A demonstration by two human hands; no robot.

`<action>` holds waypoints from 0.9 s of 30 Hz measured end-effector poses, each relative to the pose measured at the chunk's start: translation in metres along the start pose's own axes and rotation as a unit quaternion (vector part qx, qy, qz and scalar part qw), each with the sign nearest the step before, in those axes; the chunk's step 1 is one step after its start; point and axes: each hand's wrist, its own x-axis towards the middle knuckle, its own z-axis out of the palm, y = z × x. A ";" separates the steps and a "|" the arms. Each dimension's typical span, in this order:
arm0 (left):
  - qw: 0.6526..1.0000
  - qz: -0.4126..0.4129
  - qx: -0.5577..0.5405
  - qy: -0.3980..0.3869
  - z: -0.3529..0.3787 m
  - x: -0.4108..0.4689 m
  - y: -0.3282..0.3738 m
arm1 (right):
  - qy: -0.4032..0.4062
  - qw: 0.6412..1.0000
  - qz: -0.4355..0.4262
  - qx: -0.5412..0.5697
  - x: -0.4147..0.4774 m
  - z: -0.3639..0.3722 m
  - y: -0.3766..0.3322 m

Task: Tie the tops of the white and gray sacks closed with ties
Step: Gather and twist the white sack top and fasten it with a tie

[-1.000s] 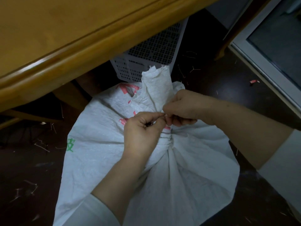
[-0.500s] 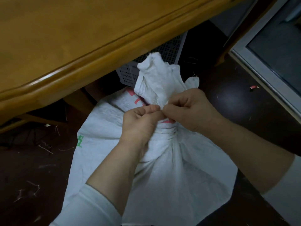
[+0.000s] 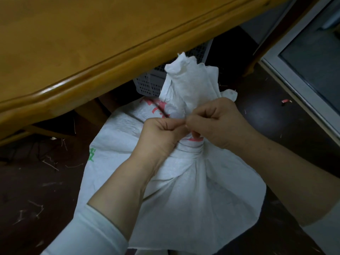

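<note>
A white woven sack (image 3: 193,199) with red and green print stands on the dark floor, its top gathered into a tight neck. The loose top (image 3: 187,83) sticks upright above the neck. A pale tie (image 3: 191,150) is wrapped around the neck in several turns. My left hand (image 3: 161,137) and my right hand (image 3: 217,122) meet right at the neck, fingertips pinched together on the ends of the tie. The tie ends themselves are mostly hidden between my fingers. No gray sack shows in this view.
A wooden table (image 3: 92,52) overhangs the sack at the upper left. A white perforated plastic basket (image 3: 150,83) sits behind the sack under the table. A window or door frame (image 3: 294,85) runs along the right. Straw bits litter the floor (image 3: 36,181).
Both hands stayed pinched together at the sack's neck. The sack's loose top stands more upright now, and the view has tilted so that the table covers more of the basket.
</note>
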 end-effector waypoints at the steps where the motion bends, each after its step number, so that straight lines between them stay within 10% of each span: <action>1: 1.000 0.006 0.016 -0.001 0.001 -0.001 0.000 | 0.006 1.000 -0.007 -0.005 0.000 0.001 0.001; 19: 0.992 0.090 0.049 0.080 0.012 -0.008 -0.027 | -0.032 0.994 0.103 0.020 0.009 0.006 0.003; 25: 0.989 0.075 0.018 0.129 0.012 -0.003 -0.021 | -0.047 0.994 -0.048 -0.091 0.007 -0.004 -0.014; 27: 0.989 0.075 0.007 0.127 0.013 -0.006 -0.021 | -0.176 0.972 -0.092 -0.127 0.013 -0.010 -0.020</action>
